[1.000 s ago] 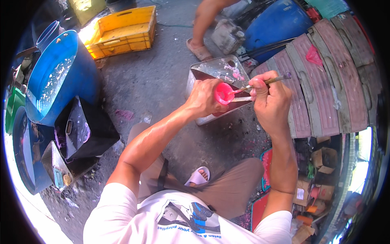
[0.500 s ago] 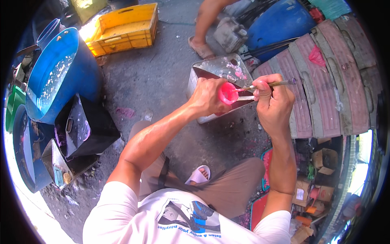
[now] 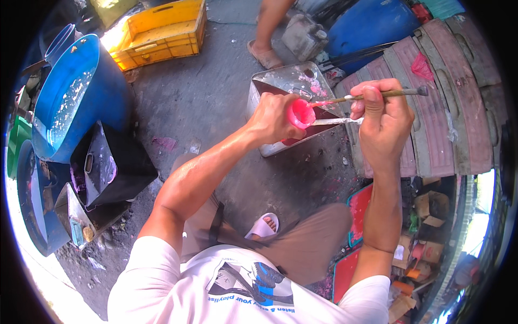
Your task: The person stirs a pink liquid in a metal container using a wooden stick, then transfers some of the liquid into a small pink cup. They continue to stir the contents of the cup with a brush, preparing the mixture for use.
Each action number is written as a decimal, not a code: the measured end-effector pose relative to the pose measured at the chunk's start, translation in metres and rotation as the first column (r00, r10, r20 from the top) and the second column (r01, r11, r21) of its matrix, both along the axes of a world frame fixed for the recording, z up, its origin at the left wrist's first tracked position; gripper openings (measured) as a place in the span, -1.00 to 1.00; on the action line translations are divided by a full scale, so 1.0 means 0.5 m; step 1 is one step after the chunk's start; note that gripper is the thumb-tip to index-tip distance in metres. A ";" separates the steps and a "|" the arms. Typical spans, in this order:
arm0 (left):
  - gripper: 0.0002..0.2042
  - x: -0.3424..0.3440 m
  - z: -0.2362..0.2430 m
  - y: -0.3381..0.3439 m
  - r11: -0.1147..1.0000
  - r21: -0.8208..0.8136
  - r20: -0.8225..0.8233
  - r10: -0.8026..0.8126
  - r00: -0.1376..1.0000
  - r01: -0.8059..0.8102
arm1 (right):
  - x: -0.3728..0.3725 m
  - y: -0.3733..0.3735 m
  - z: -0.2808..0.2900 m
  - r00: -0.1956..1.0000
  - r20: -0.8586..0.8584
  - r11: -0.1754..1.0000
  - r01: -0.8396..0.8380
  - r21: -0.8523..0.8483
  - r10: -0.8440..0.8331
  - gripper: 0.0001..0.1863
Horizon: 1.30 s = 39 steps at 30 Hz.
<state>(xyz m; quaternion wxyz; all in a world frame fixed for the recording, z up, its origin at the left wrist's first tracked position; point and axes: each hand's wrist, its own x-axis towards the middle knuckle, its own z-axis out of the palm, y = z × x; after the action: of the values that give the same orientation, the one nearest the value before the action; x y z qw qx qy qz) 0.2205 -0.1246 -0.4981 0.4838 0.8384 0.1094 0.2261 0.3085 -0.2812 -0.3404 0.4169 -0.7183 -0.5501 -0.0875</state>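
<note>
My left hand point(image 3: 275, 117) is closed around a small pink cup point(image 3: 301, 114), its mouth turned to the right. In my right hand point(image 3: 384, 110), a thin paintbrush point(image 3: 396, 93) is pinched between thumb and fingers. The brush's pink-coated end lies at the cup's rim; its dark end points right. A pale flat strip point(image 3: 332, 122) runs from beside the cup toward my right fingers; whether they hold it I cannot tell. Beneath both hands stands a square metal tin point(image 3: 275, 148) with a cut-open top, smeared pink; its inside is mostly hidden.
A yellow crate point(image 3: 159, 53) and a blue water-filled tub point(image 3: 116, 92) stand at left, near a black open container point(image 3: 127, 170). Another person's foot point(image 3: 265, 55) is behind the tin. Ridged pink-grey panels point(image 3: 426, 124), a blue drum point(image 3: 372, 27) and red trays point(image 3: 360, 208) lie right.
My right hand has moved to the right and slightly up with the brush, drawing its pink end back toward the cup's rim. More of the pale strip shows. My left hand has barely moved.
</note>
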 end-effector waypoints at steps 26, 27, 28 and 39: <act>-0.39 0.007 0.000 0.003 0.998 -0.055 0.000 -0.022 1.000 0.022 | 0.023 0.005 -0.024 0.999 -0.043 1.000 -0.002 -0.012 0.001 -0.75; -0.39 0.005 0.001 0.002 0.997 -0.078 0.002 -0.030 1.000 0.030 | 0.032 0.010 -0.048 0.998 -0.055 0.999 -0.012 -0.046 0.010 -0.74; -0.39 -0.003 0.004 0.006 0.995 -0.094 0.000 -0.029 1.000 0.029 | 0.036 0.018 -0.074 0.997 -0.071 0.997 -0.032 -0.073 0.027 -0.74; -0.35 0.007 -0.003 0.003 0.997 -0.066 0.030 -0.042 0.999 0.044 | 0.013 0.003 -0.049 0.991 0.136 0.999 0.021 -0.031 -0.016 -0.73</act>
<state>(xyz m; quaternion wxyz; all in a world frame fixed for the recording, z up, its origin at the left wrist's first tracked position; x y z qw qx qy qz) 0.2241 -0.1234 -0.4997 0.5175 0.8208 0.0919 0.2237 0.3152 -0.2800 -0.3648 0.3660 -0.7224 -0.5719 -0.1309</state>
